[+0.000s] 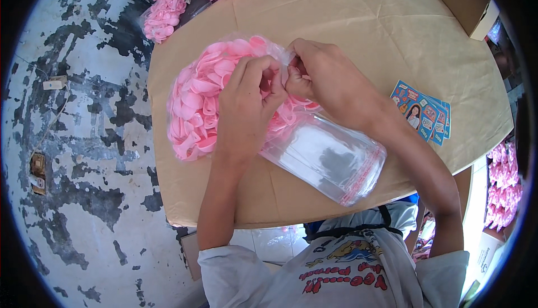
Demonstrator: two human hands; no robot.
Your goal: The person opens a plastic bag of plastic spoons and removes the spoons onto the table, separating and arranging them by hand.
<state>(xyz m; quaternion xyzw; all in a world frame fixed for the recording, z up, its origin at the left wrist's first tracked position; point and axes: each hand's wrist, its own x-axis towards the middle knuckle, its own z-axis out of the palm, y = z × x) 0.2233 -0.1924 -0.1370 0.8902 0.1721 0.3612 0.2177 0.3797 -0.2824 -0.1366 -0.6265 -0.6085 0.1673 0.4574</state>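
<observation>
Tan-covered table (358,22) w/ pink pcs (193,103)

Shirt (269,288) bears red lettering (374,280). Clear bag (210,86) of spoon-like pcs bulges L of centre, long axis unclear. Clear sleeves (322,151) run toward lower R, w/ red-printed strip (357,182). L hand (246,98) & R hand (330,75), both closed, pinch clear film (286,68) by bag's upper R. Blue cards (417,112) carry print.

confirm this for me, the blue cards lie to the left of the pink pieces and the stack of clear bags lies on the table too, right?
Not quite: the blue cards lie to the right of the pink pieces, as the head view shows. The stack of clear bags does lie on the table too.
</observation>
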